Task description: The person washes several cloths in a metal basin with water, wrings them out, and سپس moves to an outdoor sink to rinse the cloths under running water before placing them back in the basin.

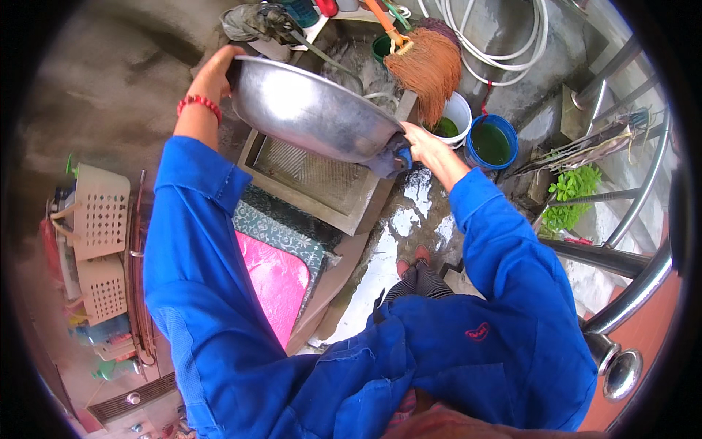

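Observation:
A large stainless steel basin (307, 110) is held up and tilted over a concrete wash sink (362, 211), its underside towards me. My left hand (216, 71) grips the basin's rim at its left end. On the right, my right hand (425, 144) grips the other end, together with a wet blue-grey cloth (388, 158) pressed against the metal. The basin's inside is turned away and hidden. Below it shows the sink's ribbed washboard slab (312, 173). Behind the basin, the sink's far section looks wet.
An orange-brown mop or broom head (428, 63) hangs over a white bucket (459, 112). Beside it stands a blue bucket (496, 145) of greenish water. A coiled white hose (507, 63) lies behind. Perforated plastic baskets (101, 214) hang left; a metal railing (630, 296) curves along the right. The floor (378, 258) is wet.

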{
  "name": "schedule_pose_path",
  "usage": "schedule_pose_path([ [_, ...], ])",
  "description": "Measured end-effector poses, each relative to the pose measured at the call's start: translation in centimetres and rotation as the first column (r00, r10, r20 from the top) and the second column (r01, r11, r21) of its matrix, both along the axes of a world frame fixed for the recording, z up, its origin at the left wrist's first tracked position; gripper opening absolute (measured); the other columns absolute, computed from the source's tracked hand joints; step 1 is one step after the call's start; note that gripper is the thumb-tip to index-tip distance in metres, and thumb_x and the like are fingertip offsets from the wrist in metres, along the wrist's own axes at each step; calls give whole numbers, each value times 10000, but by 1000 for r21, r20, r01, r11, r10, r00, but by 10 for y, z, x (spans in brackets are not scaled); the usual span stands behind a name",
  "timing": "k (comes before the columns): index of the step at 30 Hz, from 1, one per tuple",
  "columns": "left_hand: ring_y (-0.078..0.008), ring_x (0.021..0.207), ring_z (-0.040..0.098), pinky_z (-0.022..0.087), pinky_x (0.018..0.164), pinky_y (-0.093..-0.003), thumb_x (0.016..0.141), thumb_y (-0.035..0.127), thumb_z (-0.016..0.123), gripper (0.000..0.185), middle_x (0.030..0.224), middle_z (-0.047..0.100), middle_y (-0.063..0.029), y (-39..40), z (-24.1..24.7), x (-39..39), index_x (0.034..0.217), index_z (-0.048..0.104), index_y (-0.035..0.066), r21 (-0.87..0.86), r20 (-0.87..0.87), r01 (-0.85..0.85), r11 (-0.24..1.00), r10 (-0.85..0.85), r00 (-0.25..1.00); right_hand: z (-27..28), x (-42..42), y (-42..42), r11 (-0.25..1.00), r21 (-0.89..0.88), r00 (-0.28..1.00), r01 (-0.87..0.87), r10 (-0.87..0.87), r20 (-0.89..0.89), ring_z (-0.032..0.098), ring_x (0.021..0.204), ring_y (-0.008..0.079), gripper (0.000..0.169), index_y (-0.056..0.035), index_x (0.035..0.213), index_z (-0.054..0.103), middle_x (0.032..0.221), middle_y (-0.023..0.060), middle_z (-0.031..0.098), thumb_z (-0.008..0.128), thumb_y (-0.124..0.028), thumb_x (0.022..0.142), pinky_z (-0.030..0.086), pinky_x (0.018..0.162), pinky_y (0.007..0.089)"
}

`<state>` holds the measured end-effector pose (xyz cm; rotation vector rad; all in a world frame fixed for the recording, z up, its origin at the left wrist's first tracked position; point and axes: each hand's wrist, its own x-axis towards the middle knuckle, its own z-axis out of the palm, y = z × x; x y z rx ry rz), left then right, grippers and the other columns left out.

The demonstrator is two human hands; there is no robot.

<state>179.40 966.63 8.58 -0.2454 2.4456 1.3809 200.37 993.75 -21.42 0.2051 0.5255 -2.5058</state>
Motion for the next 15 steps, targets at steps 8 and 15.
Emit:
schedule_pose_path([
  [8,-240,617,564,458,605,-371,690,278,659,221,727,611,-88,39,11,-23,773,631,75,-78,-110,53,996,-62,992,46,34,-35,966,237,981,104,-138,135,669,879,287,340,59,1101,532,1037,188,646,440,-230,948,566,773,449],
  [15,-199,630,555,465,584,-319,720,216,635,142,709,594,-53,-29,4,15,756,625,80,87,-7,31,996,-31,1000,39,36,-68,929,353,954,109,-198,226,663,853,294,293,26,1003,595,996,164,665,562,-225,856,559,774,430],
])
